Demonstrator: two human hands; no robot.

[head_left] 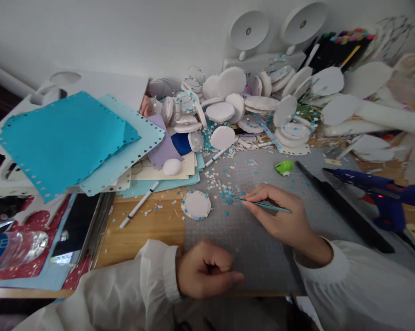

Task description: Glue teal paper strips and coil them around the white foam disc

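My right hand [279, 214] pinches a pair of teal tweezers [269, 207], pointing left. Their tips reach into a scatter of small blue and white paper flower cutouts [224, 186] on the grey cutting mat [248, 262]. To the left of the tips lies a white disc [196, 204] with blue and white cutouts around its rim. My left hand [207, 270] rests curled in a loose fist near the mat's front edge, below the disc, and nothing shows in its fingers.
A blue glue gun [383, 188] with a red light lies at right, beside a long black bar [345, 207]. White discs [221, 112] pile up at the back. Punched blue paper [69, 138], a white pen [139, 204] and a bottle [17, 248] are at left. A green object [283, 167] sits on the mat.
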